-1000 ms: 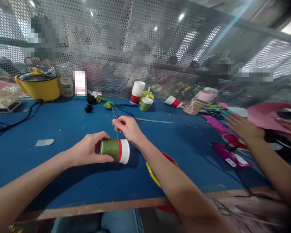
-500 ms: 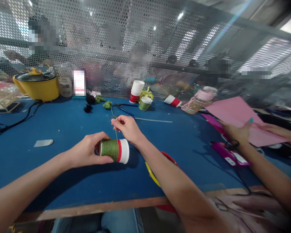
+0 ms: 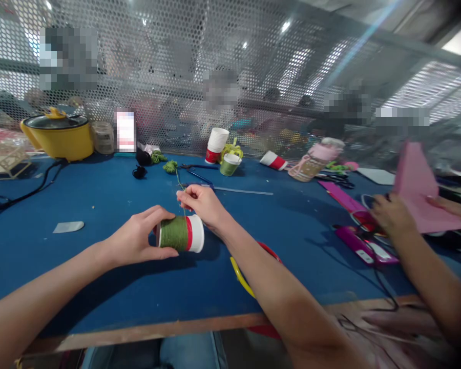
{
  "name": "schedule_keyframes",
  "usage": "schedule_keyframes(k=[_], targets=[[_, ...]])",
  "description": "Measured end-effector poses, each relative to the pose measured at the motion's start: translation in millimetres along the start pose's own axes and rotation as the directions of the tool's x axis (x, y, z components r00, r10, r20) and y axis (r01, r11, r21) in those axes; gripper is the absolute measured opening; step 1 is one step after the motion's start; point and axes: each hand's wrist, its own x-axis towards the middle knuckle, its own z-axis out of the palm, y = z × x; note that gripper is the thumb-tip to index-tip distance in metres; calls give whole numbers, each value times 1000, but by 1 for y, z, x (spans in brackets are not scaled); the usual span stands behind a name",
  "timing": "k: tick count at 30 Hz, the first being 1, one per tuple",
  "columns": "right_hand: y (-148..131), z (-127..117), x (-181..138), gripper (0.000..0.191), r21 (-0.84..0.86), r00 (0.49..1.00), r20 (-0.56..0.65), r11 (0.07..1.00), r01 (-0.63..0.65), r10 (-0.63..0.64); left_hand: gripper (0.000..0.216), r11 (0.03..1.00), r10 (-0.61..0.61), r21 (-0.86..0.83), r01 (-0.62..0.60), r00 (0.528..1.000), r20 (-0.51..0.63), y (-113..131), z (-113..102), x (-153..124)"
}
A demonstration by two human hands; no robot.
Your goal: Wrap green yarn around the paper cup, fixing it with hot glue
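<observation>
My left hand [image 3: 140,236] is closed around the base end of a paper cup [image 3: 195,233], which lies on its side just above the blue table. Green yarn is wound round most of the cup; a red band and the white rim end stay bare. My right hand [image 3: 202,202] pinches the green yarn strand [image 3: 180,180] above the cup. From those fingers the strand runs back to a small green yarn bundle [image 3: 170,166] and down to the cup near the red band. Under my right forearm lie yellow-and-red scissor-like handles [image 3: 243,277], partly hidden.
At the back stand a yellow pot [image 3: 63,141], a jar [image 3: 103,137], stacked paper cups [image 3: 217,141] and a green-wrapped cup [image 3: 229,165]. Pliers [image 3: 200,166] lie before them. At right, another person's hands hold pink paper [image 3: 418,195] near a purple device [image 3: 363,247].
The wound cup has risen slightly in my left hand; my right hand keeps its pinch on the yarn. At right, the other person has folded or tilted the pink paper and moved it rightward.
</observation>
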Motion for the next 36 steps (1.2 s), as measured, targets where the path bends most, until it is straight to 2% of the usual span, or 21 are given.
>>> schedule_keyframes(k=[14, 24, 30, 36], targets=[[-3, -1, -4, 28, -59, 997, 69, 998, -23, 27, 47, 993, 109, 54, -109, 994, 4, -5, 2, -1], [0, -3, -2, 29, -188, 995, 96, 981, 39, -22, 46, 979, 150, 138, -149, 989, 5, -8, 4, 0], [2, -4, 0, 28, -341, 992, 91, 934, 109, -83, 46, 968, 177, 183, -170, 984, -23, -11, 7, -1], [4, -5, 0, 24, -373, 987, 135, 918, 132, -87, 46, 952, 225, 219, -215, 974, -25, -14, 9, -2]])
